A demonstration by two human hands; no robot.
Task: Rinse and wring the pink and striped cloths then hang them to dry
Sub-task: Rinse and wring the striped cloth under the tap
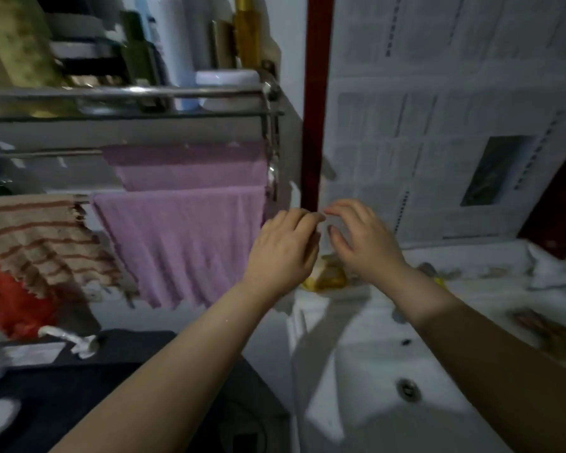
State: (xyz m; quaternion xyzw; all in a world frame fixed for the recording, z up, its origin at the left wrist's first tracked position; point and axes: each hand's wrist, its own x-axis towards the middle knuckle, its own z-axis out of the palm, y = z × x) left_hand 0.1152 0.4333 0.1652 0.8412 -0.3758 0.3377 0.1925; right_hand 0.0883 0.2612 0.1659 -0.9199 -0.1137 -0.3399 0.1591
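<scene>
A pink cloth [183, 237] hangs draped over the lower bars of a steel wall rack [125, 91]. Left of it a tan cloth with brown stripes [36, 237] hangs on the same rack. My left hand [285, 250] and my right hand [360, 240] are raised side by side just right of the pink cloth, above the sink's back edge. Their fingertips nearly meet. The fingers are loosely bent and hold nothing. Neither hand touches a cloth.
A white sink [389, 371] with a drain [408, 389] lies below my right arm. A yellow object [327, 276] sits on its rim. Bottles and a white jar [227, 83] stand on the rack's shelf. A red bag [10, 305] hangs at left. Newspaper [438, 125] covers the wall.
</scene>
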